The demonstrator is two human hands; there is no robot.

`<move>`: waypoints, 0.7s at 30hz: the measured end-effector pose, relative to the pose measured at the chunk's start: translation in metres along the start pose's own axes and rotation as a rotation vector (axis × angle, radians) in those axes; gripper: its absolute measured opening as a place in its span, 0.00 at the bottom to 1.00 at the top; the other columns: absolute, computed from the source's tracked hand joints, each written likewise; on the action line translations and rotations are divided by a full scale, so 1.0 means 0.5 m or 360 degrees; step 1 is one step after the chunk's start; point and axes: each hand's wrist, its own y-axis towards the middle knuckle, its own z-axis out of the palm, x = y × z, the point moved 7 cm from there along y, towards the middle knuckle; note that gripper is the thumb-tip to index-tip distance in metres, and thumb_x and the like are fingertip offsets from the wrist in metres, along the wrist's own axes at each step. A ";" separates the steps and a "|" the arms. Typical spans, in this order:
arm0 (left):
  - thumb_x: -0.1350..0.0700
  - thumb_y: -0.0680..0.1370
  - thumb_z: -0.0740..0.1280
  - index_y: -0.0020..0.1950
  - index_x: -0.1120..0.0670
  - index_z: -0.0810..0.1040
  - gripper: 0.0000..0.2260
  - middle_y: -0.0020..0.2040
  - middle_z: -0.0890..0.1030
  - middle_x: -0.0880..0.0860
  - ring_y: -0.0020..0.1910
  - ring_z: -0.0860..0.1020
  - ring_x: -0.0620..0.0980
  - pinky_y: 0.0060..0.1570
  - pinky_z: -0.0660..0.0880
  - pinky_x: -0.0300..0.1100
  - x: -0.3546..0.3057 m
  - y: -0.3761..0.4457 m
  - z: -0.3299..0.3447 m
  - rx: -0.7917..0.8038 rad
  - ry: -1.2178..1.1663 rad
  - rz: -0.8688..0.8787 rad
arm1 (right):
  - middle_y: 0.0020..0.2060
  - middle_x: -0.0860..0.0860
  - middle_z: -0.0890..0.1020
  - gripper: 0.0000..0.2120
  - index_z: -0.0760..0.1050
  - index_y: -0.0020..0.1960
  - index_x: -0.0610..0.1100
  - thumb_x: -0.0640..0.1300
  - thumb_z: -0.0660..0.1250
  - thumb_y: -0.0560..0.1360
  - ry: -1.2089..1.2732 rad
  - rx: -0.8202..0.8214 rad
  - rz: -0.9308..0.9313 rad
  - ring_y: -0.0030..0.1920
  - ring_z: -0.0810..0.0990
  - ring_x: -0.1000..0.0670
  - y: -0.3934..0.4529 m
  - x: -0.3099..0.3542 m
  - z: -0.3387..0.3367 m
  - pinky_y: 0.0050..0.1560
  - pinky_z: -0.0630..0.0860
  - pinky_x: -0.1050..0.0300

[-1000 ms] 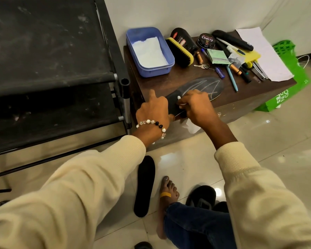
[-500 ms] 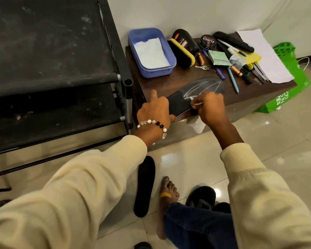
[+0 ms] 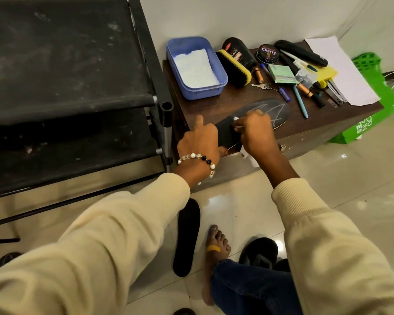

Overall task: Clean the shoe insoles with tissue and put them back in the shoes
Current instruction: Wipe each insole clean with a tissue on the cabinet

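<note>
My left hand [image 3: 200, 142] holds down the insole [image 3: 257, 117] on the counter [image 3: 323, 123] while my right hand [image 3: 255, 130] grips tissue [image 3: 248, 155], wiping; next, I probably sweep toward the toe end beyond my right hand.

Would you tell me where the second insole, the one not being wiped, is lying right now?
The second insole lies flat on the tiled floor in front of the wooden cabinet, just left of the bare foot.

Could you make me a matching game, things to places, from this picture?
Things:
1. tissues
2. spare insole
3. polish tin
4. green bag

Places:
A. flat on the floor tiles by the foot
B. on the table's far edge
C. in the blue tub
D. on the floor past the table

Pairs: 1-C, 2-A, 3-B, 4-D
</note>
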 end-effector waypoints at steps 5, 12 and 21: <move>0.43 0.71 0.73 0.55 0.54 0.76 0.20 0.66 0.67 0.53 0.49 0.77 0.59 0.37 0.69 0.46 0.002 0.001 -0.004 -0.0011 -0.0019 0.0000 | 0.57 0.41 0.77 0.18 0.76 0.65 0.43 0.33 0.61 0.78 -0.0010 -0.0045 -0.0029 0.60 0.72 0.42 0.011 -0.002 -0.007 0.56 0.67 0.53; 0.44 0.72 0.73 0.56 0.55 0.76 0.20 0.66 0.67 0.53 0.50 0.77 0.60 0.38 0.69 0.46 0.004 0.003 0.000 -0.0015 -0.0020 0.0019 | 0.57 0.41 0.77 0.15 0.78 0.62 0.42 0.35 0.64 0.76 -0.0056 0.0008 -0.0091 0.60 0.72 0.41 0.020 0.029 0.008 0.55 0.69 0.51; 0.43 0.71 0.73 0.56 0.55 0.76 0.20 0.64 0.68 0.53 0.49 0.77 0.59 0.37 0.68 0.46 0.003 0.003 0.000 -0.0022 -0.0022 0.0029 | 0.56 0.40 0.78 0.15 0.79 0.61 0.42 0.35 0.64 0.76 -0.0012 0.0018 0.0076 0.58 0.75 0.41 0.024 -0.012 0.013 0.57 0.72 0.51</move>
